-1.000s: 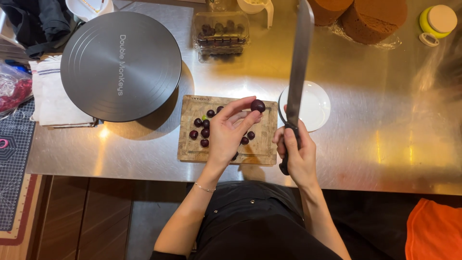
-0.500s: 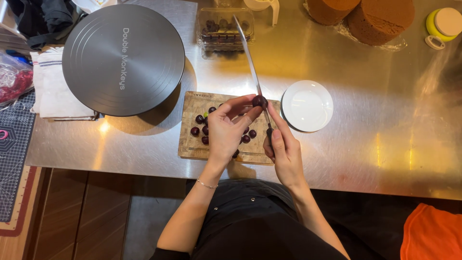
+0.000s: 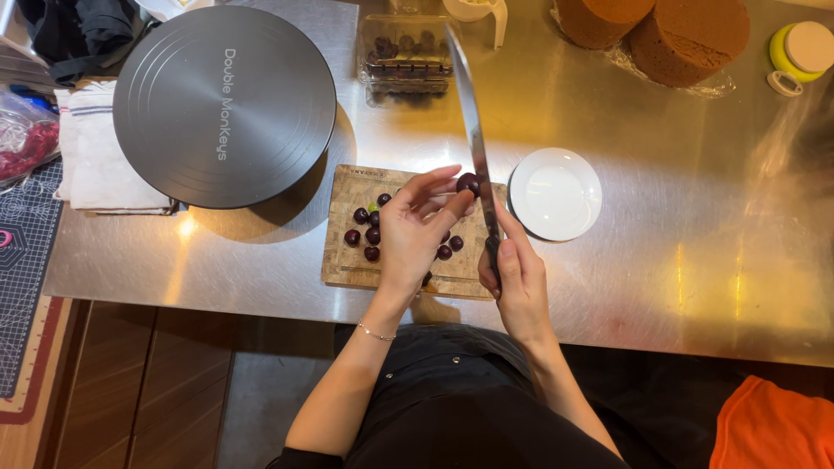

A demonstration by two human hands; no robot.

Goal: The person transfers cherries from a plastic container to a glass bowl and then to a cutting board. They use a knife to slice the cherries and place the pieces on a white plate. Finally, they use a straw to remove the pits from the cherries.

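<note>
1. I am pinching one dark cherry [image 3: 467, 183] between the thumb and fingertips of my left hand [image 3: 415, 233], holding it at the far right edge of the board [image 3: 343, 269], just above the wood.
2. My right hand [image 3: 519, 280] is closed around the knife [image 3: 473, 130] handle, with the long blade pointing away from me and lying just beside the cherry on its right.
3. I am judging that the cut goes best if I am setting the cherry down on the board before pressing, so that it is not rolling under the edge.
4. I am keeping my left fingertips curled back and clear of the blade, since they sit very near it.
5. I am letting the edge meet the cherry at its middle and drawing lightly; a long blade on so small a fruit needs little force, and pushing hard could make it skid.
6. The other cherries [image 3: 367, 227] are lying loose on the board under and beside my left hand; I am working at the board's clear right edge so none get nudged.
7. A white plate [image 3: 556, 193] is sitting just to the right of the board, on the steel table [image 3: 660, 278].
8. A grey turntable [image 3: 224, 104] is standing to the left, overlapping the board's far corner.
</note>
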